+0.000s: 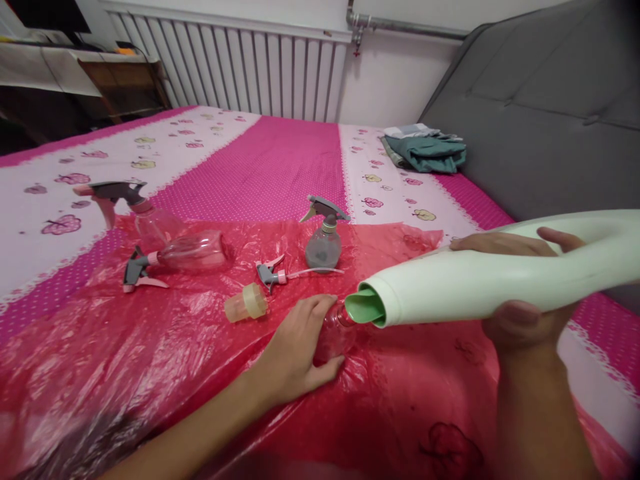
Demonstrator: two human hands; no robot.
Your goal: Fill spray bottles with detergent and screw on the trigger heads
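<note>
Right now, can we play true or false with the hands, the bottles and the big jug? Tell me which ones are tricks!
1. The right hand holds the pale green jug. True.
2. The left hand is empty. False: the left hand is around a clear bottle.
3. The jug's green spout is at the mouth of that bottle. True.
4. The small round spray bottle is lying on its side. False: the small round spray bottle stands upright.
5. A loose trigger sprayer lies on the red plastic sheet. True.
</note>
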